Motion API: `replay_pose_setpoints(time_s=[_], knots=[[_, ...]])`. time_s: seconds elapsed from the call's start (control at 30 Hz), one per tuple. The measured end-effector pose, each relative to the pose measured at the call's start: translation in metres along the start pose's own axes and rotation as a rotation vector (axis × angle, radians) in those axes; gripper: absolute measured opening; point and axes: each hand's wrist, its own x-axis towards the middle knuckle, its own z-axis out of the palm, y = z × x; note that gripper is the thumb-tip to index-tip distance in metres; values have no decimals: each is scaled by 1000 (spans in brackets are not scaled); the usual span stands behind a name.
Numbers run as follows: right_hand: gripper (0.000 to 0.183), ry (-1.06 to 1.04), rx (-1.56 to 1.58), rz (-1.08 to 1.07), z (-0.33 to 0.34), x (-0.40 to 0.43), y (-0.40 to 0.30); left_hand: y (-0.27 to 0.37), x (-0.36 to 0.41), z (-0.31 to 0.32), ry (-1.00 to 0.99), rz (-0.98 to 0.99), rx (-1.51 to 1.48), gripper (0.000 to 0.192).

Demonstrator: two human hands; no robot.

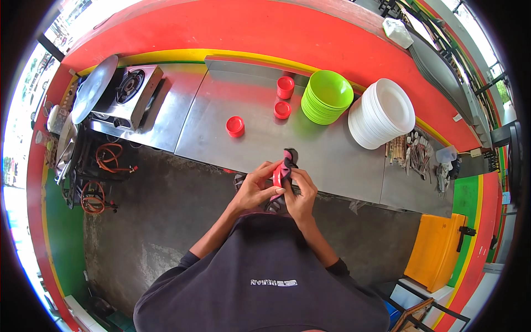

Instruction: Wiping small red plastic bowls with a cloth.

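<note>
Between the fingers of my left hand (255, 189) is a small red bowl (277, 179), tipped on its side above the front edge of the steel counter. My right hand (302, 191) pinches a pink and dark cloth (286, 168) pressed against the bowl, with one end of the cloth sticking up past my fingers. How far the cloth reaches into the bowl is hidden. Farther in on the steel counter (253, 151) stand small red bowls, seemingly stacked: one pile (235, 128) at the left, a second pile (282, 111), and a third pile (285, 89) behind it.
Right of the red bowls stand stacked green bowls (325, 110) and leaning white plates (371, 120). Spoons and forks (417, 153) lie at the counter's right end. A gas stove (128, 97) occupies the left end. A yellow box (433, 253) sits low at right.
</note>
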Motion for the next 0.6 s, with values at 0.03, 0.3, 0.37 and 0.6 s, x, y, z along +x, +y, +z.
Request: replay_pose_setpoints(time_s=[0.03,0.3,0.37,0.6], knots=[[17,4,1,-3,-4,0,-2,2,0,2,-3,2,4,69],[13,-439,399,371,-34,-8,7,2,-12,1,-59,-44,167,71],[12,-477,508,502,-36,-14,14,12,-15,7,-68,-102,96,72],[21,28,1386,877,-32,-24,18,33,-16,21,-107,-82,210,71]])
